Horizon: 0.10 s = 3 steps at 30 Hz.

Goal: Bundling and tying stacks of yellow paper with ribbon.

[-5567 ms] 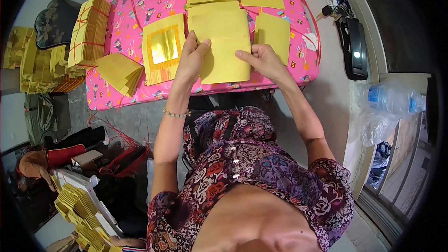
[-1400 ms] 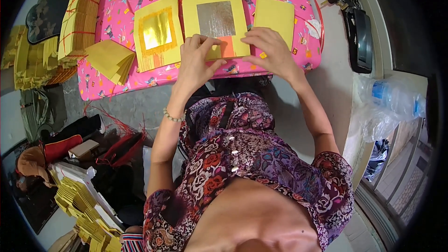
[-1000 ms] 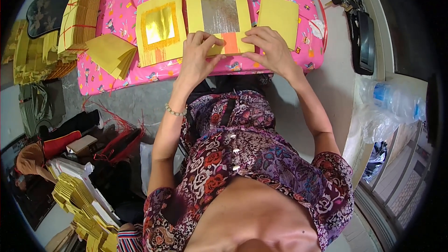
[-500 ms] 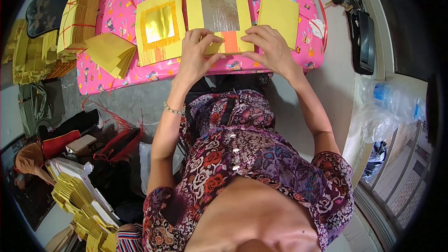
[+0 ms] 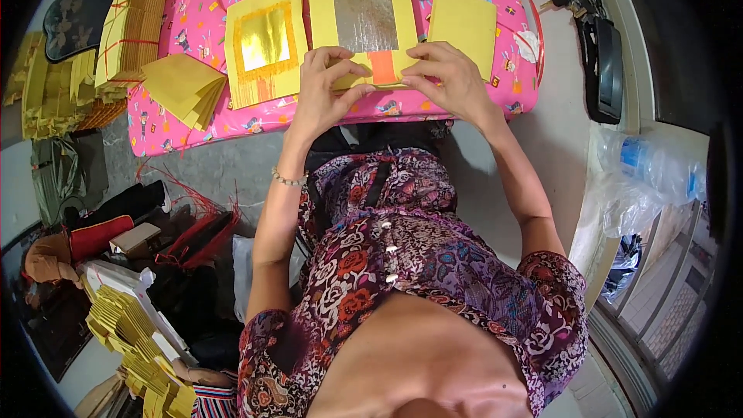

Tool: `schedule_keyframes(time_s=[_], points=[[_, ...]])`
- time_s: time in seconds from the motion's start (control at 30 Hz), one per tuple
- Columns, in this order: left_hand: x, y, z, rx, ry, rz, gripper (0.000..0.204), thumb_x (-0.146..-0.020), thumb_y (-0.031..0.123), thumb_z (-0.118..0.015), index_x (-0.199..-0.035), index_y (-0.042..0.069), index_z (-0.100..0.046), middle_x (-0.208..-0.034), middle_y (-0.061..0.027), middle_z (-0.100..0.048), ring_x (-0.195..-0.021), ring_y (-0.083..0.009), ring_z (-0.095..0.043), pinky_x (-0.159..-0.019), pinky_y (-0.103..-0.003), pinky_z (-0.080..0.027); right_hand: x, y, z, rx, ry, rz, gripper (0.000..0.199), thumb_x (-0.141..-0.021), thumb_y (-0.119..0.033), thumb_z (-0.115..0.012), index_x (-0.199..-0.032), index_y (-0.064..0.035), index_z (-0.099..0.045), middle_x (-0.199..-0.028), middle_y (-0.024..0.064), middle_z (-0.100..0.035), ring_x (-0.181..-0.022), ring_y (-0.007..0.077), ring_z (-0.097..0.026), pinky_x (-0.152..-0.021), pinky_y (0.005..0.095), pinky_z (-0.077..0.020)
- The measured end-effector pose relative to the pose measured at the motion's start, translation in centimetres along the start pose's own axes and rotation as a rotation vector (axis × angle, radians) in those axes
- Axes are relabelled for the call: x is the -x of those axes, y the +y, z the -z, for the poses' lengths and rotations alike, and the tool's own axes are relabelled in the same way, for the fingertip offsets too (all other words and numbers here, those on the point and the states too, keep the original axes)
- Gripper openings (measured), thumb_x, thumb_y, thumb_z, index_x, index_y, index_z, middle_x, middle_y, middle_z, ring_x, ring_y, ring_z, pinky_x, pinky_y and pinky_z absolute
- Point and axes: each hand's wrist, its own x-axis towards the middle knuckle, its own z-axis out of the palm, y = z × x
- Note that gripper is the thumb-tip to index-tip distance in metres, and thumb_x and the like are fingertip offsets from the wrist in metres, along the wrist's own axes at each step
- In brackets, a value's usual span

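In front of me lies a yellow paper sheet (image 5: 323,11) with a silver foil square (image 5: 366,22) and an orange strip (image 5: 382,67) near its front edge. My left hand (image 5: 331,83) pinches that front edge left of the strip, thumb below and fingers curled on top. On the other side of the strip, my right hand (image 5: 447,81) grips the same edge between thumb and fingers. To the left is another yellow sheet (image 5: 293,54) with a gold foil square framed in orange. A plain yellow stack of paper (image 5: 464,31) lies right of my right hand.
The pink patterned table cover (image 5: 209,135) carries folded yellow papers (image 5: 186,89) and tied yellow bundles (image 5: 131,27) at left. More folded papers (image 5: 124,325) sit at lower left, by another person's striped sleeve (image 5: 215,399). Keys (image 5: 569,1) and plastic bags (image 5: 646,166) are at right.
My thumbs and fingertips have drawn slightly inward along the sheet's front edge, toward the orange strip. At lower left, the other person's arm has reached further out toward the folded papers.
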Motion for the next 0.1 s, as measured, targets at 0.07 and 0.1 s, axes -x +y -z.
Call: schedule_keyframes(time_s=[0.07, 0.1], points=[[0.04, 0.03, -0.04, -0.006, 0.005, -0.003, 0.028, -0.067, 0.023, -0.078, -0.092, 0.013, -0.069, -0.105, -0.0085, -0.055, -0.103, -0.0264, -0.047, -0.09, -0.039, -0.038, 0.0, 0.04, -0.13, 0.004, 0.0, -0.006, 0.017, -0.078, -0.022, -0.069, -0.087, -0.0082, -0.071, -0.103, 0.0078, -0.063, -0.099, 0.0224, -0.059, -0.081, 0.0344, -0.0486], [0.04, 0.08, -0.07, -0.011, 0.01, -0.005, 0.027, -0.068, 0.024, -0.078, -0.091, 0.013, -0.07, -0.105, -0.0087, -0.055, -0.103, -0.0261, -0.047, -0.09, -0.039, -0.038, 0.02, 0.13, -0.21, 0.008, -0.001, -0.013, 0.018, -0.078, -0.023, -0.069, -0.088, -0.0084, -0.071, -0.103, 0.0077, -0.063, -0.099, 0.0223, -0.059, -0.081, 0.0339, -0.0487]])
